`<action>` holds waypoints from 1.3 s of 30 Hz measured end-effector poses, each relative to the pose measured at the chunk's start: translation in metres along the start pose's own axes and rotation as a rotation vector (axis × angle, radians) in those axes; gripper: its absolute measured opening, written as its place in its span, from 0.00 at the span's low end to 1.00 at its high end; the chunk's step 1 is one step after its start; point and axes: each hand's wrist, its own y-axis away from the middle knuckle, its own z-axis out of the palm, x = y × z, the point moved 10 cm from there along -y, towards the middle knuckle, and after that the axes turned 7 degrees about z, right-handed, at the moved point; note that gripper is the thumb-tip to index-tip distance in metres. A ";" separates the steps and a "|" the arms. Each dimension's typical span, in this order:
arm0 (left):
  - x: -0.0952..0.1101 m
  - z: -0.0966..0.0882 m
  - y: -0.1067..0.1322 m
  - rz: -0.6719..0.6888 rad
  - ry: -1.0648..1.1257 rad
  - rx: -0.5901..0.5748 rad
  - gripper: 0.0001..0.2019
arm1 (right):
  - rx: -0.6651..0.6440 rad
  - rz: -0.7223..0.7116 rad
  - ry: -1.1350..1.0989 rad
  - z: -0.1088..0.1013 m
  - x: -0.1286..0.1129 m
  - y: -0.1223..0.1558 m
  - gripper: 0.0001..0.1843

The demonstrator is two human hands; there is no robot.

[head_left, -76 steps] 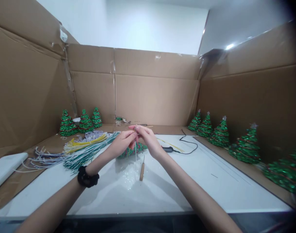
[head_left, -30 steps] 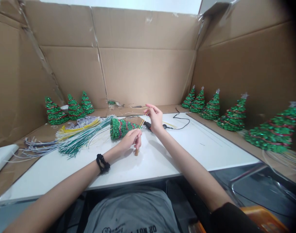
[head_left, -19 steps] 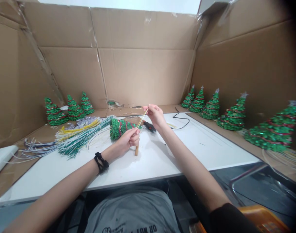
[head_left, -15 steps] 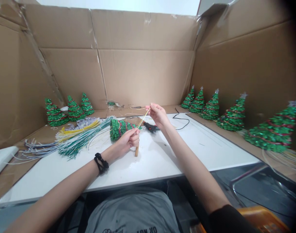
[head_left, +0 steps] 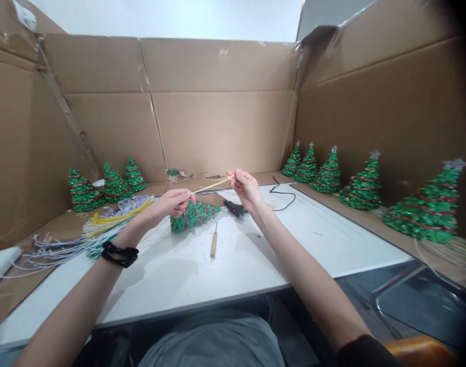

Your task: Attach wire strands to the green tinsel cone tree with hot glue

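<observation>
Pale yellow strands (head_left: 213, 186) stretched in the air above a white bench (head_left: 171, 290), between a person's left hand (head_left: 172, 202) and right hand (head_left: 247, 188), the fingers of each pinched closed on them. Near the left hand, a green tree (head_left: 192, 216) lay on its side, its tip toward a black glue gun (head_left: 236, 209), an awl (head_left: 213, 245) in front of it. Bundles (head_left: 110, 223) lay at left; more trees (head_left: 364, 186) stood along the cardboard wall (head_left: 370, 107) at right.
</observation>
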 end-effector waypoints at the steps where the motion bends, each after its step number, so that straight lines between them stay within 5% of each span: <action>1: 0.003 -0.005 0.001 -0.003 -0.031 -0.010 0.11 | 0.000 -0.028 -0.004 0.000 -0.003 0.000 0.07; 5: 0.001 -0.016 0.004 -0.023 -0.078 -0.085 0.10 | 0.007 -0.131 -0.012 -0.003 -0.013 0.003 0.10; 11: -0.010 -0.030 0.008 0.014 -0.090 -0.046 0.12 | 0.020 -0.188 0.159 -0.002 -0.013 0.002 0.15; 14: -0.010 -0.037 0.007 0.040 -0.088 0.033 0.13 | 0.096 -0.296 0.418 0.001 -0.020 0.010 0.15; 18: -0.003 -0.041 0.010 0.084 -0.161 0.128 0.14 | 0.304 -0.657 0.953 0.025 -0.042 0.049 0.18; 20: 0.003 -0.036 0.012 0.113 -0.230 0.136 0.14 | 0.161 -0.773 1.177 0.057 -0.033 0.066 0.18; 23: 0.010 -0.021 0.013 0.144 -0.360 0.093 0.14 | -0.227 -0.819 1.320 0.099 0.002 0.087 0.17; 28: 0.015 0.002 0.009 0.210 -0.640 -0.010 0.18 | -0.440 -0.691 1.458 0.116 0.038 0.090 0.13; 31: 0.002 -0.004 0.010 0.091 -0.669 -0.003 0.18 | -0.408 -0.696 1.582 0.112 0.038 0.083 0.15; 36: -0.050 -0.024 0.043 -0.374 -0.737 -0.035 0.28 | -0.234 -0.692 1.576 0.093 0.013 0.065 0.15; 39: -0.057 -0.038 0.056 -0.403 -0.849 0.075 0.25 | -0.182 -0.648 1.559 0.085 0.010 0.058 0.14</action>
